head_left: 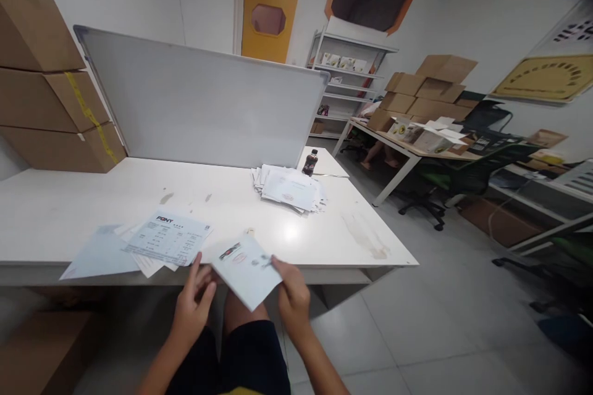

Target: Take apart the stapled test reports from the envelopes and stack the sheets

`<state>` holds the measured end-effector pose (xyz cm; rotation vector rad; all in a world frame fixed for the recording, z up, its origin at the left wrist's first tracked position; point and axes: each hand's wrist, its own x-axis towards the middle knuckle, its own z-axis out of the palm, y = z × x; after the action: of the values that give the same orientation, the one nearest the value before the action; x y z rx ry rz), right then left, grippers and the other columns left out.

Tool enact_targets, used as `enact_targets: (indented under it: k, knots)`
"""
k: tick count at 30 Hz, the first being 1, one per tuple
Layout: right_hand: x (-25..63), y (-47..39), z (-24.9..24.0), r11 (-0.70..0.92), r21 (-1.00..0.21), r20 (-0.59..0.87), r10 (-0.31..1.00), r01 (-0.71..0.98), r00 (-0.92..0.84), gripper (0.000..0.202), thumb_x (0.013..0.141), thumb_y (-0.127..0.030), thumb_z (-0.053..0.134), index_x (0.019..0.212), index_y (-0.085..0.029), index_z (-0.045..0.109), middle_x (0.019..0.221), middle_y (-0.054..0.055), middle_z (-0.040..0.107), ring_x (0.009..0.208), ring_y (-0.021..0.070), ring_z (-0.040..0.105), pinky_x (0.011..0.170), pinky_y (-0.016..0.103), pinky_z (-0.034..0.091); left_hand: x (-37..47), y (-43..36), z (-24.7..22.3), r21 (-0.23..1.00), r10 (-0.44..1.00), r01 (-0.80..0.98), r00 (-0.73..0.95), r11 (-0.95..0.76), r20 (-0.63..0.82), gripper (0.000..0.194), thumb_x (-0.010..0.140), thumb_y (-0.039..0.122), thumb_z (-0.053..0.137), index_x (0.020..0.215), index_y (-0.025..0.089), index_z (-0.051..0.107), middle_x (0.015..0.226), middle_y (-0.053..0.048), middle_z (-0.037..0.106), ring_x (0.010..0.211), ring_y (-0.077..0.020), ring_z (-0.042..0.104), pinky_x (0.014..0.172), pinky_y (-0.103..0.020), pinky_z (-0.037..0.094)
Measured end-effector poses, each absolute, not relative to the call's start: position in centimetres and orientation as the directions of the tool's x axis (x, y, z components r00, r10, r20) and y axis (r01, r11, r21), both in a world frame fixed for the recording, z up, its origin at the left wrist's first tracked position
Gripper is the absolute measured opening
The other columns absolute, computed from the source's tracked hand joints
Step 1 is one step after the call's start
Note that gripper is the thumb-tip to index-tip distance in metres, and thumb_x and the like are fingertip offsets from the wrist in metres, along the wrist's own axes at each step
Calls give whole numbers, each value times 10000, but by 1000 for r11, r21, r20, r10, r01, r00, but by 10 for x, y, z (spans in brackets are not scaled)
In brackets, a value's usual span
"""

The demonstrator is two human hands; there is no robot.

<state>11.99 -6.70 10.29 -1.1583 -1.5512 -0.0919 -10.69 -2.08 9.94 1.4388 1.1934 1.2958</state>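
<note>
In front of my lap, above the table's near edge, I hold a folded printed paper [250, 274] with a dark logo strip and a red oval mark. My right hand [293, 296] pinches its right corner. Beside its left corner is my left hand [193, 299], index finger raised and thumb apart; whether its other fingers touch the paper is unclear. A printed sheet headed PONY [169, 237] lies left of the hands, over other loose papers [99, 253]. Farther back on the table sits a loose pile of papers [290, 190].
The white table [231, 210] carries a whiteboard [204, 99] along its back, a dark bottle [310, 162] behind the pile and stacked cartons [50, 99] at left. Another desk with boxes [430, 89], an office chair [482, 170] and a seated person's legs are at right.
</note>
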Motion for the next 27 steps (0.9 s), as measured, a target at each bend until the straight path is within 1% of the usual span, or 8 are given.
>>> enact_targets:
  k: [2, 5, 8, 10, 12, 15, 19, 27]
  knots:
    - [141, -51, 97, 431, -462, 854, 452, 775, 257, 493, 898, -116, 327, 1328, -286, 500, 1187, 67, 653, 1105, 236, 601, 925, 474, 479, -106, 22, 92, 848, 941, 413, 97, -334, 323, 737, 841, 383, 538, 1483, 217, 216, 1346, -111, 546, 1280, -273, 459, 1071, -460, 344]
    - [178, -5, 93, 225, -428, 882, 315, 876, 350, 490, 904, -154, 273, 1329, -221, 506, 1207, 114, 637, 1185, 262, 541, 1012, 529, 375, -90, 86, 78, 549, 919, 746, 228, -377, 320, 602, 867, 322, 459, 1426, 125, 356, 1434, -148, 442, 1377, -300, 303, 1114, -478, 263]
    - [205, 58, 86, -62, -445, 776, 471, 893, 419, 502, 904, -158, 221, 1289, -174, 542, 1286, 144, 585, 1288, 252, 438, 1079, 532, 255, -71, 122, 61, 252, 901, 876, 349, -412, 260, 559, 896, 343, 421, 1387, 77, 417, 1466, -176, 379, 1398, -328, 240, 1134, -492, 184]
    - [214, 97, 74, -221, -394, 628, 644, 892, 437, 509, 889, -132, 231, 1299, -163, 529, 1391, 136, 494, 1355, 245, 339, 1103, 513, 200, -65, 129, 50, 142, 888, 893, 386, -428, 250, 546, 922, 366, 374, 1389, 87, 422, 1482, -175, 350, 1403, -322, 230, 1134, -478, 183]
    - [220, 125, 58, -329, -316, 442, 779, 890, 445, 519, 856, -95, 273, 1316, -143, 507, 1460, 136, 404, 1392, 259, 257, 1106, 519, 171, -65, 129, 43, 95, 882, 895, 403, -436, 246, 544, 937, 379, 338, 1402, 106, 408, 1490, -167, 339, 1402, -313, 237, 1129, -467, 198]
    - [226, 143, 37, -376, -226, 264, 865, 899, 428, 555, 826, -61, 297, 1357, -120, 451, 1485, 148, 356, 1400, 277, 227, 1101, 538, 155, -67, 125, 41, 83, 881, 897, 405, -435, 243, 557, 941, 399, 328, 1415, 114, 389, 1494, -167, 331, 1401, -318, 239, 1129, -467, 197]
    - [236, 147, 30, -356, -204, 252, 881, 912, 401, 573, 847, -71, 280, 1407, -145, 375, 1508, 128, 318, 1407, 267, 206, 1102, 512, 169, -64, 123, 46, 108, 888, 895, 401, -432, 225, 568, 941, 402, 328, 1421, 102, 373, 1502, -173, 312, 1407, -321, 216, 1133, -461, 189]
    - [240, 164, 39, -354, -162, 328, 861, 921, 388, 552, 843, -67, 310, 1371, -172, 433, 1516, 99, 313, 1415, 249, 180, 1113, 476, 123, -66, 124, 46, 117, 888, 892, 408, -437, 211, 572, 940, 411, 325, 1420, 105, 375, 1505, -166, 312, 1408, -313, 220, 1136, -454, 180]
